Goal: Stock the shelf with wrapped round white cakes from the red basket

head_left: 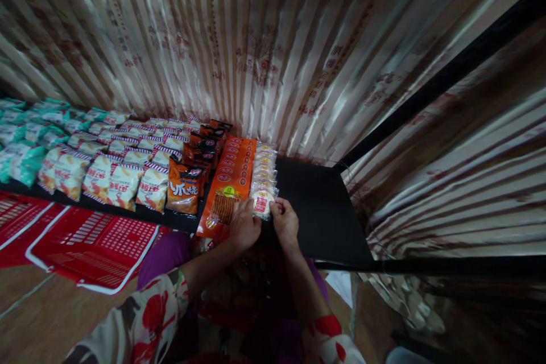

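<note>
Closest to the camera are two arms in flowery sleeves, reaching out over a purple lap to the front edge of a black shelf [324,222]. The left hand [244,225] lies with its fingers curled on the near end of a long orange pack [228,185], which hangs a bit over the front edge. The right hand [285,222] pinches the near corner of the front clear snack bag [263,201] with thumb and fingers closed on it. This bag sits at the front edge, just right of the orange pack and touching it, first in a row of clear bags [264,168] that runs back toward the curtain. To do this well, I think the hands should keep the front bag flat, square with the orange pack, and tucked over the one behind it so the row stays straight. Left of the orange pack stand dark orange chip bags [184,187], then rows of pale bags with striped tops [123,179], then green bags [21,151] toward the far left corner. Red baskets [91,247] lie on the floor below the front edge. A shiny striped curtain [256,40] hangs behind the back edge.
</note>
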`<state>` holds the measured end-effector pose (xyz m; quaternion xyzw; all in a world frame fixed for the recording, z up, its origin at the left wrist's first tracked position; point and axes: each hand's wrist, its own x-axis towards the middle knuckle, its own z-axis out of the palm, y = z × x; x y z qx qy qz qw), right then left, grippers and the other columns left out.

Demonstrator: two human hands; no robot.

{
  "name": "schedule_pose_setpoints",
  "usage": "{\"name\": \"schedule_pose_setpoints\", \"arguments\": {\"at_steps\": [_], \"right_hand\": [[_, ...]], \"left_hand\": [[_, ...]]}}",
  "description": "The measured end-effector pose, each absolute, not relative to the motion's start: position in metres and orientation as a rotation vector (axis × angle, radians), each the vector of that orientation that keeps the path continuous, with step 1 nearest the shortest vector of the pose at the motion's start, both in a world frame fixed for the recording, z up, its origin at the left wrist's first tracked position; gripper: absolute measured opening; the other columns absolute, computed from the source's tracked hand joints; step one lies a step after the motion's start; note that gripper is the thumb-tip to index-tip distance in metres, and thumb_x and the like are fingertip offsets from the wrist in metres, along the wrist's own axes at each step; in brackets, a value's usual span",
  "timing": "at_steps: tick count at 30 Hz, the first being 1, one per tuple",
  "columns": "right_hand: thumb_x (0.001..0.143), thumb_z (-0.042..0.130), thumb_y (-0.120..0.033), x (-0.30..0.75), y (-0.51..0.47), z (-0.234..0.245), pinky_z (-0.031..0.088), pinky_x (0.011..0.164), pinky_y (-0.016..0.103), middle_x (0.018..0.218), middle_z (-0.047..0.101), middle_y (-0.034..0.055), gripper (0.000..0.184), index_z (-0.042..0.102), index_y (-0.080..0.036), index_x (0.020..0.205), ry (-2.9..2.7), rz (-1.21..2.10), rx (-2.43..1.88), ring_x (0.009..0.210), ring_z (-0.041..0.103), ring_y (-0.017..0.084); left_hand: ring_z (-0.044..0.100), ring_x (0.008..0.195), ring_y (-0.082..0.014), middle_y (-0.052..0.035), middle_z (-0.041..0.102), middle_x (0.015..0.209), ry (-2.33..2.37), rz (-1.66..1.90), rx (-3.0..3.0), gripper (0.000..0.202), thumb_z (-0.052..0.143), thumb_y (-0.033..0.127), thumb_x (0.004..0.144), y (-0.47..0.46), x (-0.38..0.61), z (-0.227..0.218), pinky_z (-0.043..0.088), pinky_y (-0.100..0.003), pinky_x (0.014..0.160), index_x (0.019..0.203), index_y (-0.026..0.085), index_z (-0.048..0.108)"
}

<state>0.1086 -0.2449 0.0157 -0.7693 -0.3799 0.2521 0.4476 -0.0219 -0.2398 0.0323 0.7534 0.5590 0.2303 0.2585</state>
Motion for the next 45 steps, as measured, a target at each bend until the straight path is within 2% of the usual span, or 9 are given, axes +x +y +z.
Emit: {"name": "schedule_pose_setpoints", "arguments": {"at_steps": [12, 15, 19, 23, 30, 37, 45], "right_hand": [[0.070, 0.051, -0.047, 0.106, -0.245, 0.021, 0.045, 0.060, 0.025, 0.076, 0.068, 0.0035, 0.038, 0.064, -0.018, 0.092, -0.952, 0.606, -1.951, 0.063, 0.060, 0.015], [0.070, 0.052, -0.047, 0.105, -0.245, 0.022, 0.045, 0.060, 0.025, 0.076, 0.068, 0.0035, 0.039, 0.064, -0.018, 0.093, -0.946, 0.601, -1.963, 0.063, 0.060, 0.015], [0.070, 0.052, -0.048, 0.105, -0.245, 0.022, 0.045, 0.061, 0.026, 0.076, 0.068, 0.0030, 0.039, 0.064, -0.018, 0.092, -0.939, 0.612, -1.971, 0.063, 0.060, 0.015], [0.071, 0.051, -0.048, 0.105, -0.246, 0.023, 0.045, 0.062, 0.026, 0.077, 0.068, 0.0030, 0.038, 0.063, -0.019, 0.092, -0.948, 0.598, -1.976, 0.065, 0.061, 0.015], [0.072, 0.050, -0.047, 0.106, -0.246, 0.023, 0.045, 0.063, 0.026, 0.077, 0.067, 0.0026, 0.037, 0.063, -0.019, 0.092, -0.977, 0.583, -1.987, 0.065, 0.060, 0.015], [0.072, 0.050, -0.046, 0.105, -0.247, 0.021, 0.045, 0.063, 0.025, 0.079, 0.067, 0.0034, 0.039, 0.063, -0.018, 0.095, -0.982, 0.572, -1.984, 0.065, 0.059, 0.014], [0.074, 0.048, -0.046, 0.106, -0.248, 0.016, 0.046, 0.067, 0.026, 0.081, 0.066, 0.0040, 0.039, 0.064, -0.018, 0.096, -1.027, 0.531, -1.987, 0.066, 0.058, 0.014]], "left_hand": [[0.042, 0.121, -0.0252, -0.0148, 0.051, 0.128, 1.520, 0.592, 2.061, 0.048, 0.045, 0.014, 0.078, -0.241, -0.021, 0.034, 0.034, -0.038, 0.105, 0.125, 0.006, 0.047], [0.039, 0.124, -0.0273, -0.0163, 0.043, 0.136, 1.518, 0.624, 2.118, 0.051, 0.045, 0.013, 0.078, -0.245, -0.023, 0.035, 0.033, -0.040, 0.106, 0.128, 0.006, 0.044], [0.026, 0.134, -0.0285, -0.0168, 0.032, 0.145, 1.334, 0.741, 2.365, 0.053, 0.041, 0.011, 0.080, -0.252, -0.027, 0.031, 0.026, -0.045, 0.110, 0.132, 0.007, 0.040], [0.019, 0.138, -0.0266, -0.0170, 0.034, 0.144, 1.144, 0.696, 2.541, 0.048, 0.033, 0.011, 0.085, -0.257, -0.026, 0.022, 0.026, -0.044, 0.111, 0.131, 0.005, 0.041], [0.025, 0.136, -0.0275, -0.0193, 0.038, 0.141, 1.194, 0.601, 2.552, 0.046, 0.034, 0.013, 0.085, -0.255, -0.021, 0.010, 0.033, -0.046, 0.107, 0.130, 0.005, 0.041], [0.026, 0.135, -0.0293, -0.0212, 0.037, 0.140, 1.208, 0.521, 2.589, 0.046, 0.036, 0.015, 0.086, -0.254, -0.022, 0.010, 0.031, -0.044, 0.108, 0.131, 0.002, 0.041], [0.025, 0.136, -0.0273, -0.0189, 0.037, 0.141, 1.196, 0.547, 2.583, 0.046, 0.033, 0.012, 0.086, -0.253, -0.022, 0.007, 0.032, -0.045, 0.108, 0.131, 0.005, 0.041]]}}
